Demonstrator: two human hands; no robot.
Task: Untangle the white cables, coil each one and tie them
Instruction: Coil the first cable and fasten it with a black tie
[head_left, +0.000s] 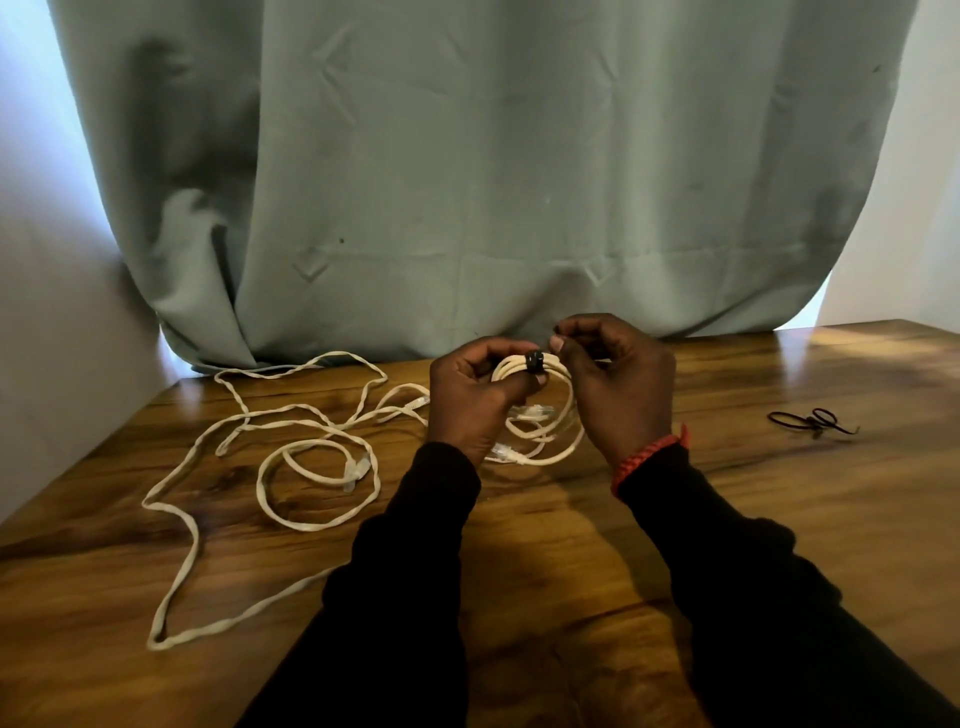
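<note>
— What's on the bench (675, 545)?
— A loose white cable (179, 519) sprawls toward its left edge; spare black ties (810, 421) lie near the right edge.
— And the hands?
— Above the bench's far middle, the left hand (475, 395) grips a coiled cable (550, 415); the right hand (618, 379) pinches the black tie (535, 361) wrapped round it.

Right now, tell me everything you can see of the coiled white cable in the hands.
The coiled white cable is a flat, pale cord wound into a few round loops, held above the wooden table. A black tie wraps its top. The left hand grips the coil; the right hand pinches the tie's end. Clear plug ends show inside the loops.
</note>
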